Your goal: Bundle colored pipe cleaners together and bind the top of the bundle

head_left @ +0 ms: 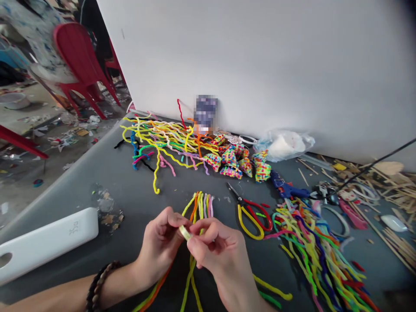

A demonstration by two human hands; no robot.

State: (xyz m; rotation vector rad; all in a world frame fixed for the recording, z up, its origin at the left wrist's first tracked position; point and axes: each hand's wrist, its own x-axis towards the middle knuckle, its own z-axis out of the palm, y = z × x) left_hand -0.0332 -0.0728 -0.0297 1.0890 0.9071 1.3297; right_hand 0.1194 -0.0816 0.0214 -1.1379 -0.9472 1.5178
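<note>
My left hand [164,242] and my right hand [216,245] meet over the dark table, fingers closed in a pinch. Between their fingertips is a small pale yellow strip [185,232], whose exact kind I cannot make out. Just beyond and under my hands lies a row of pipe cleaners [204,206] side by side, in yellow, orange, white and lilac. Their middles are hidden by my hands, and yellow and orange ends come out below. Scissors [250,212] with one red and one yellow handle lie open to the right of the row.
Loose pipe cleaners [162,138] spread along the back, beside several multicoloured woven pieces [230,158]. At the right are a blue glue gun [287,187], another pipe-cleaner heap [312,247] and wooden sticks [394,186]. A white oblong device [52,242] lies left. Beyond, a person sits on a red chair [76,52].
</note>
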